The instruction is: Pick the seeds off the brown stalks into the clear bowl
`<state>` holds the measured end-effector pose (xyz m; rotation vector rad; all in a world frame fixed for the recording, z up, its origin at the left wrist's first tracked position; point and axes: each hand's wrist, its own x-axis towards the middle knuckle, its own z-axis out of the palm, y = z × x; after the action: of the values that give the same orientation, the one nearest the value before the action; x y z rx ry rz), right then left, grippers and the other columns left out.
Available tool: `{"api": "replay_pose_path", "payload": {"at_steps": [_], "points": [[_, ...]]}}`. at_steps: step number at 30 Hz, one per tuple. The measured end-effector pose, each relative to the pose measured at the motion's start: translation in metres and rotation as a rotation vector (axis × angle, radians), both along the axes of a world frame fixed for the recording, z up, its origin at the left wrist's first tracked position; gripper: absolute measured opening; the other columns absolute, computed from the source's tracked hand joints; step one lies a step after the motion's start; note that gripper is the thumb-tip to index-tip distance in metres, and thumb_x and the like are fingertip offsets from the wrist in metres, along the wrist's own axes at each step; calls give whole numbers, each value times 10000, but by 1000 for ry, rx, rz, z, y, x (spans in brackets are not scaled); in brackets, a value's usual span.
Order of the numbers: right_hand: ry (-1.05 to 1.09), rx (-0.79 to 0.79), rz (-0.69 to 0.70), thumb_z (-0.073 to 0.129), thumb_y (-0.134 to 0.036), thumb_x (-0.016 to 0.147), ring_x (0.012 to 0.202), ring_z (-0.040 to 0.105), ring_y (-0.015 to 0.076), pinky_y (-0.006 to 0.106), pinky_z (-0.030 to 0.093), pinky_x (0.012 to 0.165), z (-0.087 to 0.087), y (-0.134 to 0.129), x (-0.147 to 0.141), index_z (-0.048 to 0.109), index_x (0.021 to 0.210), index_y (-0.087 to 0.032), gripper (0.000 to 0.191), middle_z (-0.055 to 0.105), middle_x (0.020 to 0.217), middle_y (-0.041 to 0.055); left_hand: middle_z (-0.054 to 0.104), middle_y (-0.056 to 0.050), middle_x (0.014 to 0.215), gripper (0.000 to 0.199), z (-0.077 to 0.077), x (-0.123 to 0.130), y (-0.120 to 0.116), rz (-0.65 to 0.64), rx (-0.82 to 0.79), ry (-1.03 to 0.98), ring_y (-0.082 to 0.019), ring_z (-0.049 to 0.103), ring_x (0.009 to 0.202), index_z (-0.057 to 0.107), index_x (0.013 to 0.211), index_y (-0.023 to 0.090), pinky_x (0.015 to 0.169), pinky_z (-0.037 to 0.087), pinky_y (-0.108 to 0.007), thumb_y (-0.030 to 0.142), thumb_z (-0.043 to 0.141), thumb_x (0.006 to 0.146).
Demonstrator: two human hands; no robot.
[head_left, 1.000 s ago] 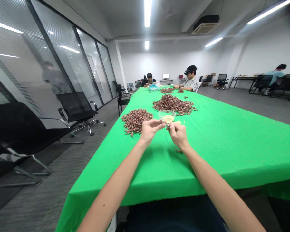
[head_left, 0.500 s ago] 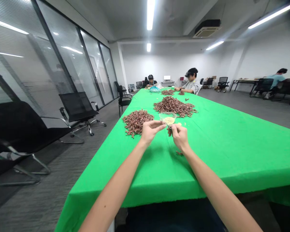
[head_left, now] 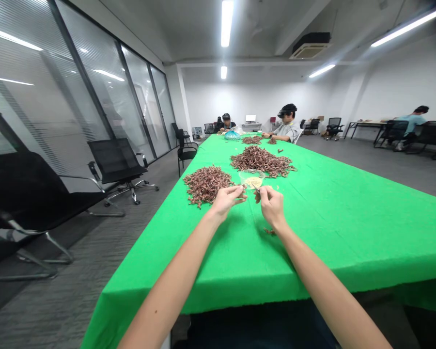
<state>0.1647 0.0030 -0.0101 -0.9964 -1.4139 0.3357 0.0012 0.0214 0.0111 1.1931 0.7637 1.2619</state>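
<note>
My left hand point(head_left: 225, 202) and my right hand point(head_left: 272, 206) hover over a green cloth-covered table point(head_left: 349, 232), fingertips close together but apart. My right hand point(head_left: 272, 206) pinches a small, thin brown piece point(head_left: 256, 190). The left fingers are closed, and I cannot tell whether they hold anything. Just beyond my hands stands a small glass bowl point(head_left: 253, 178) of pale grains. A heap of reddish-brown dried curled pieces point(head_left: 205, 185) lies left of the bowl, and a larger heap point(head_left: 262, 161) lies beyond it. One loose brown bit point(head_left: 270, 231) lies below my right hand.
Two seated people point(head_left: 287, 123) work at the far end, near smaller heaps point(head_left: 252, 140) and a blue bag point(head_left: 231, 135). Black chairs point(head_left: 118, 162) stand along a glass wall point(head_left: 94, 97) on the left. Another person point(head_left: 414, 118) sits at the far right.
My hands have drawn slightly apart, with the left one moving away from the bowl. The view has shifted slightly as my head moved.
</note>
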Motion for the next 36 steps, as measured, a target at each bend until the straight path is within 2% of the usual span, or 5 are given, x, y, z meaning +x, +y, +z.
{"api": "replay_pose_path", "payload": {"at_steps": [5, 9, 14, 29, 36], "points": [[-68, 1, 3, 428, -401, 949, 538, 520, 134, 258, 378, 581, -4, 3, 0, 593, 635, -187, 414, 604, 587, 9, 728, -119, 1003, 268, -3, -3, 3, -46, -121, -85, -130, 665, 783, 754, 951, 111, 807, 518, -291, 279, 798, 748], [-123, 27, 10, 421, -387, 957, 539, 510, 137, 264, 364, 579, -6, 2, -1, 587, 638, -189, 411, 596, 591, 10, 739, -94, 918, 216, -3, -2, 2, -26, -157, -172, -117, 668, 797, 753, 906, 98, 814, 508, -247, 175, 815, 714], [-133, 34, -2, 411, -396, 957, 540, 504, 139, 264, 362, 578, -5, 2, -2, 601, 656, -186, 413, 602, 601, 18, 745, -84, 897, 241, 1, -2, -1, -1, -211, -226, -145, 695, 795, 731, 865, 104, 832, 544, -297, 90, 841, 650], [-337, 116, -194, 401, -337, 948, 584, 489, 158, 284, 323, 604, -8, 3, -2, 585, 695, -192, 345, 593, 642, 31, 749, -127, 988, 376, 5, 5, -10, -58, -61, -153, -208, 712, 897, 745, 953, 86, 924, 547, -375, 116, 876, 601], [-292, 99, -168, 401, -355, 956, 550, 466, 152, 277, 321, 592, -6, 1, -3, 575, 668, -198, 372, 570, 604, 19, 745, -107, 947, 425, 7, 8, -12, -19, -15, -149, -188, 704, 825, 740, 921, 98, 940, 532, -429, 161, 917, 540]]}}
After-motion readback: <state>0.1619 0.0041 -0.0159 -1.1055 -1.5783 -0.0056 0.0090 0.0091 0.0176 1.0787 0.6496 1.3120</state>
